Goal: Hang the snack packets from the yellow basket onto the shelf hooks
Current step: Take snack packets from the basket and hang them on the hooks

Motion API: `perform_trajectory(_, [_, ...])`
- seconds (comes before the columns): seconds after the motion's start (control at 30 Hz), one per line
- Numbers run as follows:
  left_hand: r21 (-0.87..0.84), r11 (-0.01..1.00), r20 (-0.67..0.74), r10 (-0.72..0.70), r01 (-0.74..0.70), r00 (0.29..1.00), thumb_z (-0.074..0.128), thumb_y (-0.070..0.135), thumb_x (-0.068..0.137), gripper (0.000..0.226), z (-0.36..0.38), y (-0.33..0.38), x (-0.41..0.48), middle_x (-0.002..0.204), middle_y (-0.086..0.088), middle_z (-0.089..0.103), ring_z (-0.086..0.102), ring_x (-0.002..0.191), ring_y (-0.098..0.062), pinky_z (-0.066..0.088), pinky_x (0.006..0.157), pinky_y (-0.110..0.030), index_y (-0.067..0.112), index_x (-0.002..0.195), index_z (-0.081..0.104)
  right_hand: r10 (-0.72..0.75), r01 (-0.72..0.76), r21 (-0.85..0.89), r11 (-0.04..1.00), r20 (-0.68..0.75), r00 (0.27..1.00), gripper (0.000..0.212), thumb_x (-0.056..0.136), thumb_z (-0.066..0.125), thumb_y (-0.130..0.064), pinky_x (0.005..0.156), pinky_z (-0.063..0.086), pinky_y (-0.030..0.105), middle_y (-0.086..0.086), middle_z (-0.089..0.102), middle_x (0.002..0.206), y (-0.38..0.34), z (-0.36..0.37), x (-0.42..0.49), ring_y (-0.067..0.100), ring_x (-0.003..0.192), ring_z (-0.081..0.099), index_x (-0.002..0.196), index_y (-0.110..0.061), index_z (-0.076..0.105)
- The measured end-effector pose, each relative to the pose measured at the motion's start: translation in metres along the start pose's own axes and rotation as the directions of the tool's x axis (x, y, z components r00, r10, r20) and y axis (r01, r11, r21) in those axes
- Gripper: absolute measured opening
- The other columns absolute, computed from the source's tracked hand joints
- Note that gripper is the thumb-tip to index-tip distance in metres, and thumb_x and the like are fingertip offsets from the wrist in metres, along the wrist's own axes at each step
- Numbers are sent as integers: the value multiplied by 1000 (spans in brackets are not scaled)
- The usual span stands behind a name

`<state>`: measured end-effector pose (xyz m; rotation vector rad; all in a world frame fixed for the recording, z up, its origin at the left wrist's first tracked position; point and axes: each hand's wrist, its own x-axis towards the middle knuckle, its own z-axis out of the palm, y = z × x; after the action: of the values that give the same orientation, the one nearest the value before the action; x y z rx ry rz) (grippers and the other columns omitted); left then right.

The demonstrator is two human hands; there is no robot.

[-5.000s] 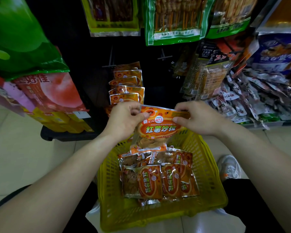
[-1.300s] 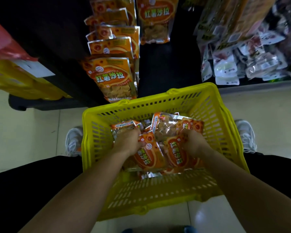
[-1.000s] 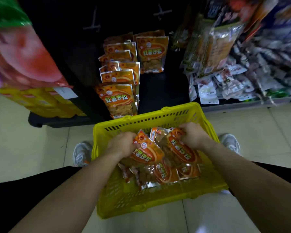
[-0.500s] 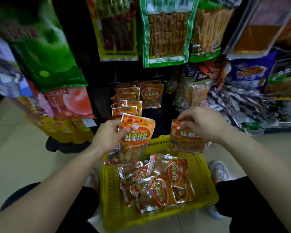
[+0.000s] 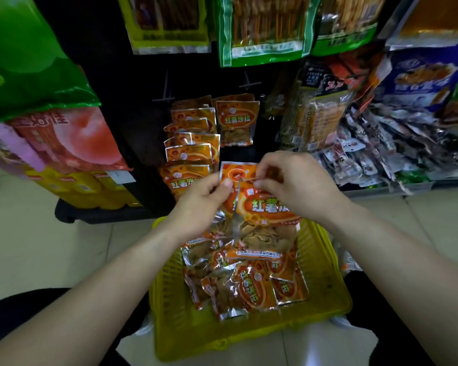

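Two orange snack packets [image 5: 265, 207] are held overlapped above the yellow basket [image 5: 333, 281]. My left hand [image 5: 198, 204] pinches their top left corner, and my right hand [image 5: 294, 186] pinches the top edge on the right. Several more orange packets [image 5: 246, 283] lie loose in the basket below. On the black shelf behind, a row of the same packets [image 5: 191, 143] hangs on the left hook. A single packet [image 5: 236, 122] hangs on the hook to its right.
Green and yellow skewer packs [image 5: 262, 27] hang above. Big green and pink bags [image 5: 64, 138] crowd the left. Mixed packets [image 5: 376, 154] pile on the right shelf. The basket rests on my lap over a tiled floor [image 5: 37, 247].
Half a second ago each hand held its own packet apart above the basket. Now the hands have come together in the middle and the two packets overlap.
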<state>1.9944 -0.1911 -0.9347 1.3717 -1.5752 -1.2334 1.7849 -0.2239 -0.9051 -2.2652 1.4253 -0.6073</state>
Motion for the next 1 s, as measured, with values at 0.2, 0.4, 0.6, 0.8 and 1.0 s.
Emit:
perform_trajectory(0.2, [65, 998, 70, -8, 3, 997, 77, 39, 84, 30, 1, -9, 8, 102, 27, 72, 68, 93, 7, 48, 72, -5, 41, 110, 61, 80, -83, -30, 996, -89, 993, 21, 83, 69, -51, 64, 50, 36, -11, 65, 78, 5, 12, 15, 16, 76, 61, 88, -32, 62])
perform_trajectory(0.4, [46, 998, -38, -37, 39, 999, 75, 18, 89, 30, -4, -16, 15, 99, 14, 76, 73, 88, -7, 60, 73, -23, 28, 115, 65, 121, -130, -65, 989, -123, 985, 36, 81, 66, -61, 50, 34, 28, -12, 56, 67, 5, 20, 17, 10, 62, 52, 84, -31, 46])
perform_trajectory(0.6, [95, 994, -49, -43, 47, 998, 71, 19, 92, 27, -16, -20, 9, 104, 18, 74, 69, 98, 1, 56, 77, -16, 37, 111, 64, 119, -119, 26, 993, -18, 993, 39, 83, 68, -55, 67, 47, 37, -14, 62, 85, 19, 10, 18, 17, 84, 57, 109, -31, 52])
perform_trajectory(0.8, [62, 995, -21, -77, 78, 997, 66, 21, 95, 24, -27, -22, 6, 106, 15, 75, 70, 100, -3, 58, 77, -19, 28, 118, 64, 81, -83, 32, 996, 57, 995, 12, 93, 60, -38, 80, 48, 43, -7, 64, 92, 26, 3, 20, 20, 93, 56, 92, -29, 67])
perform_trajectory(1.0, [64, 991, 11, -115, 114, 993, 61, 20, 99, 20, -29, -26, 5, 101, 12, 77, 73, 95, -7, 58, 80, -28, 30, 116, 63, 120, -129, 104, 986, 95, 988, 10, 91, 67, -33, 60, 41, 22, -12, 65, 78, 26, 5, 21, 4, 75, 61, 83, -27, 64])
